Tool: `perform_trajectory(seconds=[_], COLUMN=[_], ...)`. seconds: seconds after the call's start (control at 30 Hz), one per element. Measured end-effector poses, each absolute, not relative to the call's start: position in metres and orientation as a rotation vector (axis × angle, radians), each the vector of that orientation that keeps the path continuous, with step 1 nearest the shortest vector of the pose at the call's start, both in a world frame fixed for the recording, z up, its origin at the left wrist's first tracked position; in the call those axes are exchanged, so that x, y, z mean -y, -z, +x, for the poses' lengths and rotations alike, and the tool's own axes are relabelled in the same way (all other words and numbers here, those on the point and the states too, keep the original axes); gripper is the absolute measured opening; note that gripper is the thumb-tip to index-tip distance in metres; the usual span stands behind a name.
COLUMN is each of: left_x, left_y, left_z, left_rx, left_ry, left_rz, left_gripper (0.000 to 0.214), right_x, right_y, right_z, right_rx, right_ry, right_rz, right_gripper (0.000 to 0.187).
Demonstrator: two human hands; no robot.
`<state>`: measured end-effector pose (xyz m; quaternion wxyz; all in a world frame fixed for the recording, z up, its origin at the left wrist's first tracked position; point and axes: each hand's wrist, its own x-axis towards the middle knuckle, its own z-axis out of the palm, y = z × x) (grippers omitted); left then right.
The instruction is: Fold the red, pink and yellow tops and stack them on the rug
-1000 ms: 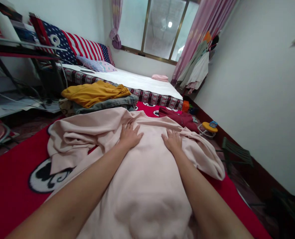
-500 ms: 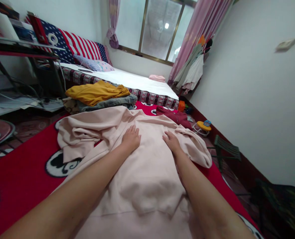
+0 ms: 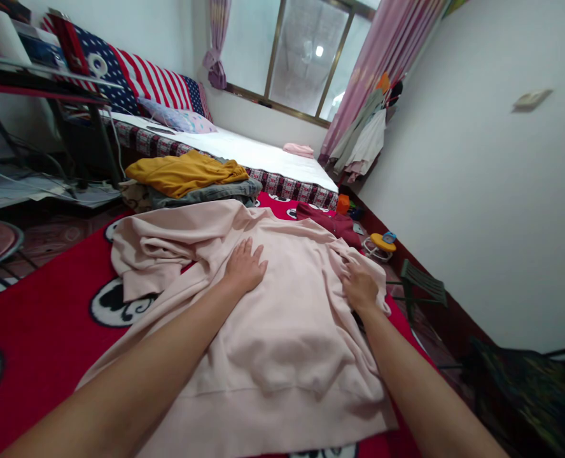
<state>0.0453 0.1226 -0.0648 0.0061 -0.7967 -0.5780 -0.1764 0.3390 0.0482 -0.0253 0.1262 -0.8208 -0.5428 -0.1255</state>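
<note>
1. Red blanket (image 3: 39, 318) with black-and-white figures covered the floor. The pink sweatshirt (image 3: 287, 343) lay spread on it, hem toward the person and neck toward the bed (image 3: 263, 152).
2. On the sweatshirt's upper chest the left hand (image 3: 244, 267) lay open, palm down and fingers spread, holding nothing. Its flat weight seemed to pin the cloth so it would not slide on the blanket.
3. Well apart from it, the right hand (image 3: 359, 287) sat at the garment's right edge, on the gathered right sleeve (image 3: 347, 257). Its fingers curled down into the folds, but whether they pinched the cloth or only pressed on it could not be told from this angle.
4. Out to the left, the left sleeve (image 3: 144, 254) lay crumpled and doubled over itself. Bare blanket stretched beyond it, so that side had the most open room.
5. On the right, the sweatshirt's edge ran close to the blanket's edge. A green folding stool (image 3: 420, 286) and a yellow toy (image 3: 380, 243) stood near, with the wall behind them, which left that side tight.
6. Ahead, a yellow garment (image 3: 182, 173) lay on grey jeans (image 3: 216, 191) just past the left shoulder. A maroon garment (image 3: 330, 222) lay just beyond the collar, so little floor was free before the bed.
</note>
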Motion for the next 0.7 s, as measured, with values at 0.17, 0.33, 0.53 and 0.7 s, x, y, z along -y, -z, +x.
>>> perform_trajectory(seconds=[0.17,0.33,0.53,0.7], left_x=[-0.122,-0.124,-0.123,-0.123], left_y=[0.064,0.067,0.067,0.064], left_z=[0.045,0.046,0.045,0.043], left_rx=[1.791,1.784,1.798,1.795], left_ry=[0.543,0.562,0.563,0.581], left_rz=[-2.506,-2.508,-2.516,-2.51], left_gripper=[0.055,0.055,0.055,0.057], right_x=[-0.052,-0.08,-0.098,-0.087], right_y=[0.015,0.0,-0.001,0.049], right_z=[0.377,0.354,0.257,0.211], right_rx=[1.504,1.601,1.765,1.947], right_ry=[0.543,0.45,0.376,0.015], right_rz=[-2.415,-2.771,-2.343,-2.293], right_gripper=[0.035,0.035,0.053,0.059])
